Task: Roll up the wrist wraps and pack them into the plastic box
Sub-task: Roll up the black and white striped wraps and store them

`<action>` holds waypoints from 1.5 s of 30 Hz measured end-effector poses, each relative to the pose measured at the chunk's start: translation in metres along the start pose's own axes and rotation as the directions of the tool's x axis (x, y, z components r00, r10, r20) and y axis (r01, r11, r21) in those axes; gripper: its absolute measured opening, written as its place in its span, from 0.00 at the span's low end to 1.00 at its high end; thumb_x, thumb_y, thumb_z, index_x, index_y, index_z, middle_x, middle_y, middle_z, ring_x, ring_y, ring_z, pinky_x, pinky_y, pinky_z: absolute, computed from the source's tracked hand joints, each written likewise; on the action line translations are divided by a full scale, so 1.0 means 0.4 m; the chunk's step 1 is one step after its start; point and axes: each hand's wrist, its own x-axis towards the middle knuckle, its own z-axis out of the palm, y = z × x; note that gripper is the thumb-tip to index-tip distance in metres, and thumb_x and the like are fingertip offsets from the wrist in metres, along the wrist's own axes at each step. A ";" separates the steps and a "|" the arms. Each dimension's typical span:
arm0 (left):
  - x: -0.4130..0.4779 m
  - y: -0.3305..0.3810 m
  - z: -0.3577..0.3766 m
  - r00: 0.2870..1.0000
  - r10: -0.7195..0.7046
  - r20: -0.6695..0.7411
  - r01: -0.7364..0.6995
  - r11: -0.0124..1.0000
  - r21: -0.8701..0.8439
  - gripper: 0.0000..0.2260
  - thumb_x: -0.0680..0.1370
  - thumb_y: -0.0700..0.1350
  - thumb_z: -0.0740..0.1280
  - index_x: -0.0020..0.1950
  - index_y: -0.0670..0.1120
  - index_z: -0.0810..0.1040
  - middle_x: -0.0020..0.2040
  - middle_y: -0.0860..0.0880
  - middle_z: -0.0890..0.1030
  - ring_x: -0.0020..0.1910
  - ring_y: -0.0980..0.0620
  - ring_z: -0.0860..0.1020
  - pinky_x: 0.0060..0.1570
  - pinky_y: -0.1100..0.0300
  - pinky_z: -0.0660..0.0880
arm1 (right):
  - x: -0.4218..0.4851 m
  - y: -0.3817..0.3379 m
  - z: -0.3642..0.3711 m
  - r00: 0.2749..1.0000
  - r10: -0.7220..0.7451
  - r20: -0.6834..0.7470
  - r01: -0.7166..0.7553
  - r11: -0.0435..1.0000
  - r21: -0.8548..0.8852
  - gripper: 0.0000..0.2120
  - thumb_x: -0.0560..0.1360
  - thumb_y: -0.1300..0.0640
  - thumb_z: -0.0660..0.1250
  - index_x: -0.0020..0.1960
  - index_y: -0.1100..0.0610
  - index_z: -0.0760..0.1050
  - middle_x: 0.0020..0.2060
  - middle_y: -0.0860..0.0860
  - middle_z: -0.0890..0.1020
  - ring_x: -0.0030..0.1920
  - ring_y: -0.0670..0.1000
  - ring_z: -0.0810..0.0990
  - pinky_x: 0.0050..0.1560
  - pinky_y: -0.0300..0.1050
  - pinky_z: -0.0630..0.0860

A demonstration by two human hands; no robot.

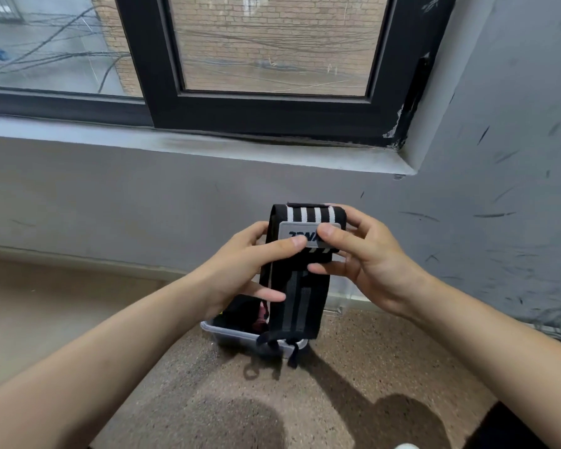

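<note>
Wrist wrap (pixel 308 218) is held up right over the plastic box (pixel 227 333), I'd guess so the finished roll drops straight in. Left hand (pixel 250 264) and right hand (pixel 363 264) each have a closed grip on the rolled top, thumbs on the label, tail hanging loose. Box sits on a speckled floor (pixel 208 400) by a scuffed grey wall (pixel 110 196), under a window (pixel 272 43).

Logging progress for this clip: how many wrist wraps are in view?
1 for sure: the wrist wrap gripped by the left hand and right hand over the plastic box, its tail hanging down. Dark fabric inside the box may be another; cannot tell.
</note>
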 end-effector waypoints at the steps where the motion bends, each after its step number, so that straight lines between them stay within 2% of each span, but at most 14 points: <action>1: -0.001 0.002 0.003 1.000 -0.013 0.009 0.013 1.000 -0.012 0.23 0.71 0.60 0.72 0.64 0.56 0.80 0.58 0.54 0.85 0.57 0.53 0.84 0.44 0.53 0.83 | 0.000 0.005 -0.002 0.999 -0.031 -0.011 0.030 0.999 -0.032 0.22 0.73 0.59 0.73 0.66 0.59 0.76 0.52 0.53 0.85 0.53 0.54 0.85 0.45 0.50 0.84; 6: -0.007 0.009 0.001 0.999 -0.053 -0.012 0.052 0.995 -0.080 0.22 0.72 0.60 0.71 0.63 0.52 0.82 0.56 0.50 0.86 0.57 0.49 0.84 0.40 0.57 0.81 | -0.008 0.031 -0.005 0.992 -0.101 0.072 0.116 0.957 -0.264 0.25 0.74 0.67 0.74 0.68 0.52 0.75 0.57 0.51 0.82 0.60 0.53 0.83 0.45 0.52 0.84; 11: -0.005 0.002 -0.016 0.995 0.000 -0.099 -0.011 0.994 -0.112 0.16 0.76 0.48 0.75 0.62 0.48 0.80 0.52 0.48 0.86 0.47 0.50 0.86 0.31 0.63 0.78 | -0.011 0.022 -0.007 0.987 -0.028 0.159 0.083 0.932 -0.353 0.32 0.74 0.67 0.74 0.72 0.45 0.71 0.62 0.45 0.80 0.59 0.53 0.83 0.43 0.56 0.85; 14: -0.004 0.005 -0.017 0.991 0.078 -0.106 -0.090 0.989 -0.113 0.16 0.75 0.44 0.76 0.62 0.47 0.80 0.50 0.47 0.86 0.46 0.49 0.85 0.31 0.64 0.78 | -0.012 0.018 -0.002 0.984 0.091 0.155 -0.050 0.967 -0.251 0.32 0.76 0.58 0.75 0.74 0.42 0.68 0.66 0.47 0.78 0.58 0.56 0.84 0.41 0.56 0.84; 17: -0.003 0.002 -0.015 0.978 0.159 -0.134 -0.171 0.981 -0.086 0.18 0.75 0.41 0.76 0.63 0.48 0.79 0.49 0.48 0.86 0.44 0.51 0.85 0.32 0.63 0.77 | -0.014 0.010 0.012 0.968 0.165 0.190 -0.138 0.979 -0.148 0.21 0.80 0.46 0.67 0.72 0.43 0.70 0.66 0.50 0.79 0.63 0.54 0.82 0.42 0.54 0.84; 19: 0.003 -0.007 -0.010 0.964 0.219 -0.150 -0.227 0.973 -0.035 0.20 0.74 0.39 0.76 0.64 0.50 0.78 0.50 0.48 0.85 0.41 0.52 0.84 0.31 0.62 0.77 | -0.018 0.005 0.018 0.966 0.193 0.170 -0.174 0.977 -0.120 0.19 0.81 0.42 0.62 0.71 0.42 0.72 0.66 0.51 0.79 0.62 0.53 0.83 0.44 0.56 0.84; 21: 0.006 -0.016 -0.006 0.946 0.281 -0.162 -0.282 0.959 0.016 0.22 0.73 0.37 0.77 0.64 0.50 0.78 0.52 0.47 0.85 0.40 0.52 0.84 0.30 0.62 0.78 | -0.018 0.005 0.019 0.971 0.196 0.136 -0.181 0.977 -0.113 0.18 0.79 0.41 0.62 0.68 0.41 0.74 0.63 0.51 0.81 0.59 0.54 0.84 0.46 0.57 0.84; 25: 0.009 -0.025 -0.007 0.925 0.356 -0.134 -0.350 0.934 0.069 0.25 0.71 0.40 0.79 0.65 0.54 0.77 0.56 0.47 0.84 0.49 0.49 0.85 0.34 0.59 0.80 | -0.013 0.014 0.011 0.987 0.148 0.060 -0.146 0.988 -0.049 0.17 0.78 0.49 0.69 0.66 0.46 0.77 0.55 0.51 0.84 0.53 0.56 0.86 0.43 0.53 0.85; 27: 0.009 -0.023 -0.004 0.937 0.330 -0.113 -0.322 0.943 0.079 0.26 0.72 0.40 0.79 0.66 0.55 0.76 0.58 0.49 0.83 0.52 0.48 0.86 0.38 0.54 0.82 | -0.011 0.017 0.008 0.991 0.127 0.040 -0.127 0.992 0.008 0.17 0.77 0.54 0.71 0.66 0.49 0.77 0.57 0.54 0.83 0.52 0.56 0.86 0.39 0.49 0.84; 30: 0.003 -0.013 0.007 0.982 0.164 -0.098 -0.159 0.986 0.055 0.22 0.73 0.47 0.77 0.66 0.53 0.77 0.57 0.53 0.85 0.53 0.51 0.86 0.37 0.55 0.82 | -0.010 0.009 0.002 0.997 0.069 0.026 -0.070 0.997 0.043 0.20 0.76 0.59 0.71 0.67 0.54 0.75 0.56 0.55 0.84 0.51 0.56 0.86 0.38 0.46 0.83; 35: -0.003 -0.010 0.016 0.997 -0.066 -0.025 0.067 0.998 0.014 0.20 0.73 0.59 0.72 0.63 0.55 0.81 0.55 0.53 0.86 0.52 0.53 0.86 0.38 0.57 0.80 | -0.008 -0.007 -0.009 0.998 -0.063 -0.017 0.063 0.998 -0.007 0.24 0.74 0.69 0.72 0.67 0.57 0.72 0.49 0.54 0.85 0.51 0.57 0.86 0.44 0.51 0.85; 39: -0.004 0.000 0.020 0.989 -0.149 -0.010 0.148 0.987 -0.066 0.24 0.68 0.66 0.70 0.57 0.54 0.84 0.48 0.52 0.87 0.44 0.56 0.85 0.37 0.59 0.78 | -0.012 0.009 -0.018 0.988 -0.154 0.004 0.151 0.969 -0.197 0.25 0.72 0.74 0.73 0.64 0.56 0.73 0.49 0.54 0.82 0.52 0.54 0.85 0.43 0.54 0.85; 42: -0.001 0.000 0.017 0.984 -0.173 -0.030 0.166 0.974 -0.156 0.22 0.67 0.65 0.72 0.53 0.52 0.85 0.40 0.51 0.84 0.39 0.55 0.83 0.39 0.57 0.77 | -0.012 0.029 -0.012 0.979 -0.195 0.062 0.205 0.927 -0.315 0.26 0.71 0.76 0.73 0.61 0.53 0.73 0.55 0.59 0.78 0.55 0.52 0.81 0.42 0.52 0.84; 45: -0.001 -0.006 0.011 0.986 -0.160 -0.040 0.153 0.977 -0.149 0.20 0.69 0.62 0.72 0.54 0.50 0.85 0.39 0.52 0.83 0.37 0.56 0.82 0.33 0.63 0.75 | -0.013 0.036 -0.012 0.965 -0.238 0.108 0.261 0.861 -0.437 0.28 0.69 0.72 0.76 0.61 0.50 0.73 0.55 0.53 0.79 0.56 0.50 0.80 0.47 0.47 0.82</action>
